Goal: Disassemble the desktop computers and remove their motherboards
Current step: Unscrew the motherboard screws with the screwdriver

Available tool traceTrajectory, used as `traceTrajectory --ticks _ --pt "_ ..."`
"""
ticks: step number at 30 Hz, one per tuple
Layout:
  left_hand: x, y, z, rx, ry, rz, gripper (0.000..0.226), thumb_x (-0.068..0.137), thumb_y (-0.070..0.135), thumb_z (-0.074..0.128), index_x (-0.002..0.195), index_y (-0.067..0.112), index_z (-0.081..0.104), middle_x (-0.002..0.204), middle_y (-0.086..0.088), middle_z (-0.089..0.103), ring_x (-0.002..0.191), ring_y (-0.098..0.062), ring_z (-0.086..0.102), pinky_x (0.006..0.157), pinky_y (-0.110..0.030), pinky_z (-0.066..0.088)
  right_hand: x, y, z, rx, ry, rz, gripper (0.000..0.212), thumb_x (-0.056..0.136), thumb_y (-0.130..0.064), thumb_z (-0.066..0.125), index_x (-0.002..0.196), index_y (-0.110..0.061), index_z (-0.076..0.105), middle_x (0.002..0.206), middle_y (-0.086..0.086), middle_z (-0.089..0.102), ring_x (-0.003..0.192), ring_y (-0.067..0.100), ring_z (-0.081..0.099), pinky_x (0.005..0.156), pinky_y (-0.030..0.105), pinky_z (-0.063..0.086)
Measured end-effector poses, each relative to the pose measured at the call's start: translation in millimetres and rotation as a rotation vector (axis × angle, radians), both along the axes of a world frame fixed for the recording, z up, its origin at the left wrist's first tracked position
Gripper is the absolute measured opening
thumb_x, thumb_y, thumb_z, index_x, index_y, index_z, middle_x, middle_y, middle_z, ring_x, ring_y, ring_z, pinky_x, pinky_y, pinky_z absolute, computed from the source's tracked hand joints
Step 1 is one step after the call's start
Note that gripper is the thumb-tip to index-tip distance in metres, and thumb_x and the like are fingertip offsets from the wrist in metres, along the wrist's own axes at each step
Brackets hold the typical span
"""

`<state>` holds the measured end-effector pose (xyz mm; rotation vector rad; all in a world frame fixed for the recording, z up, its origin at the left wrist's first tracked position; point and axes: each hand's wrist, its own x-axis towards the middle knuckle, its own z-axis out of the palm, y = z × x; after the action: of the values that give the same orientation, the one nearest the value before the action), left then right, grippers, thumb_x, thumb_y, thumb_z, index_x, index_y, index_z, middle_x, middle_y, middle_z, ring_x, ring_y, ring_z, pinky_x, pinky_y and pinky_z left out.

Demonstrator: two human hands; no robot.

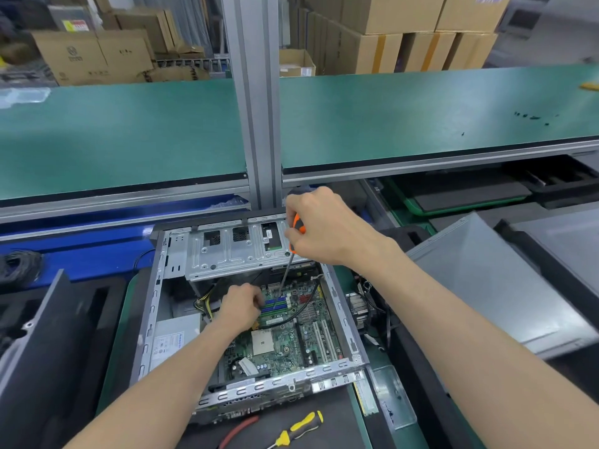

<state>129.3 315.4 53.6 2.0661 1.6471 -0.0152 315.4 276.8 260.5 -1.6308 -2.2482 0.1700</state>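
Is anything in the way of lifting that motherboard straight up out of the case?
Yes. A black cable lies across the motherboard, the drive cage overhangs its far end, and the left hand plus the screwdriver held by the right hand are over it.

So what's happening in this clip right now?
A person is working inside an open computer case on the bench. The right hand grips an orange-handled screwdriver, its shaft angled down to the motherboard near the blue slots. The left hand rests on the board beside the tip, its fingers curled; what it holds, if anything, is hidden. The board is still in the case. A yellow screwdriver lies unused in front.
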Motion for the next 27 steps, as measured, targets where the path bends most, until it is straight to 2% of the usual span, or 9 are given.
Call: traceTrajectory --ticks 3,7,12,17,21,24,27 --pt "6 -2 -5 -0.042 -0.027 -0.058 0.014 0.084 0.006 0.074 0.095 0.014 0.074 0.091 -0.003 0.071 0.085 -0.017 0.065 0.072 -0.024 0.049 -2 2 -5 -0.007 -0.013 0.005 0.007 0.085 -0.018 0.061 0.082 -0.015 0.055 0.074 0.006 0.059 0.074 0.028 0.056 0.067 0.043 0.055" --pt "12 -1 -9 -0.053 -0.011 -0.081 0.017 0.082 0.013 0.079 0.096 0.015 0.071 0.095 -0.005 0.071 0.090 -0.020 0.067 0.076 -0.027 0.053 -1 5 -4 -0.012 -0.011 0.004 0.009 0.086 -0.019 0.062 0.081 -0.016 0.055 0.074 0.005 0.059 0.075 0.028 0.055 0.068 0.041 0.055" --pt "20 -1 -18 0.002 0.048 -0.113 0.016 0.082 0.027 0.079 0.083 0.019 0.065 0.096 -0.009 0.068 0.089 -0.027 0.066 0.075 -0.031 0.053 -1 3 -4 -0.011 -0.007 0.012 0.008 0.086 -0.018 0.062 0.081 -0.014 0.056 0.075 0.006 0.060 0.073 0.026 0.055 0.066 0.042 0.055" --pt "25 -3 -27 0.118 0.191 -0.208 0.015 0.089 0.021 0.068 0.098 0.009 0.068 0.101 -0.014 0.069 0.094 -0.034 0.067 0.080 -0.041 0.056 4 2 -1 -0.019 -0.023 -0.012 0.010 0.084 -0.018 0.061 0.079 -0.017 0.052 0.075 0.004 0.058 0.076 0.028 0.055 0.067 0.041 0.054" --pt "23 -7 -34 0.223 0.212 -0.303 0.021 0.093 0.012 0.059 0.114 0.009 0.063 0.101 -0.012 0.069 0.090 -0.030 0.069 0.078 -0.038 0.058 13 1 4 0.006 -0.037 -0.050 0.010 0.081 -0.018 0.062 0.077 -0.019 0.053 0.075 0.003 0.058 0.077 0.028 0.054 0.062 0.036 0.048" --pt "22 -7 -36 0.242 0.151 -0.316 0.017 0.093 0.010 0.058 0.108 0.011 0.067 0.103 -0.009 0.069 0.088 -0.025 0.069 0.081 -0.034 0.059 17 1 4 0.011 -0.067 -0.070 0.008 0.082 -0.019 0.062 0.079 -0.015 0.055 0.076 0.005 0.059 0.078 0.029 0.054 0.061 0.032 0.040" --pt "20 -7 -36 0.245 0.086 -0.339 0.013 0.093 0.007 0.059 0.099 0.013 0.069 0.103 -0.006 0.067 0.089 -0.021 0.068 0.081 -0.029 0.057 18 0 2 0.001 -0.080 -0.086 0.008 0.084 -0.019 0.059 0.083 -0.011 0.057 0.079 0.008 0.060 0.081 0.031 0.054 0.066 0.038 0.050"
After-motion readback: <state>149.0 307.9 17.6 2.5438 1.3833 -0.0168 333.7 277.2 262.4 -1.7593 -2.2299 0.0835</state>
